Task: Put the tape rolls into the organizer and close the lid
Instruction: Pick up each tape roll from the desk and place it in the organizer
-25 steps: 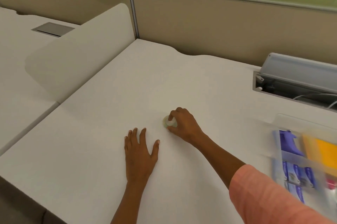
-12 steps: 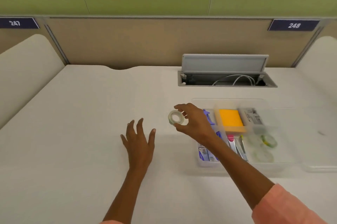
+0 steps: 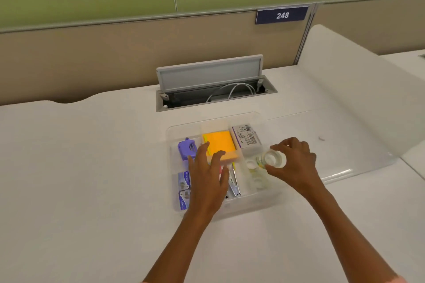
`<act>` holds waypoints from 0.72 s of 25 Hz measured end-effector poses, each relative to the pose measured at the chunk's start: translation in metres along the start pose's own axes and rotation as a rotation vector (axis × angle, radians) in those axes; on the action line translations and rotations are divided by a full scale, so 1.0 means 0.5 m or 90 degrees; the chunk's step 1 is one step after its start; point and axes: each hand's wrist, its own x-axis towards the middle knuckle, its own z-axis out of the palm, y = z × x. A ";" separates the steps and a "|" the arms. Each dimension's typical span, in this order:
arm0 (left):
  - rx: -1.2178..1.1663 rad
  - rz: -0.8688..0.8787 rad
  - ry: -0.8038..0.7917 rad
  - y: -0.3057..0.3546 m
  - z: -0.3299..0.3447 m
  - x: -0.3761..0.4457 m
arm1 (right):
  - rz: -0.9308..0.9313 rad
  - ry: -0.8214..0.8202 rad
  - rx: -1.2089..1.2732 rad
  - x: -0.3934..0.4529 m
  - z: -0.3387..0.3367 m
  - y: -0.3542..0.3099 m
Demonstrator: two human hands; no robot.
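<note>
Currently the right hand [image 3: 296,165] pinches a clear tape roll [image 3: 274,159] between thumb and fingertips, held on its rim so the core faces the camera. It hovers just above the right-hand compartment of the clear organizer [image 3: 269,197], where other tape rolls [image 3: 256,175] already lie; exact count is hard to tell, they're transparent and blurred. Rim grip probably leaves the roll free to drop flat onto the ones below.

Left hand [image 3: 208,179] is spread wide, holding nothing, over the organizer's middle compartments. Whether it touches the contents can't be told. Likely it's there to steady the organizer during the drop.

Inside the organizer, relative to the tape compartment: orange sticky notes [image 3: 219,144] to the left at the far side, purple stapler [image 3: 186,148] further left, white labelled box [image 3: 246,140] directly behind, blue staple boxes [image 3: 184,189] at the near-left corner.

Lid [image 3: 333,144] lies open flat on the desk [image 3: 92,167], right of the organizer. Closing it isn't done yet; the roll goes in first.
</note>
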 end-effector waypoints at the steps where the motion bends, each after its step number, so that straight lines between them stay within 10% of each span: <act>1: 0.015 0.025 -0.022 0.013 0.017 -0.001 | 0.012 -0.011 -0.038 0.002 -0.002 0.022; 18: 0.232 0.022 -0.287 0.076 0.122 0.012 | 0.093 -0.267 -0.019 0.034 0.045 0.080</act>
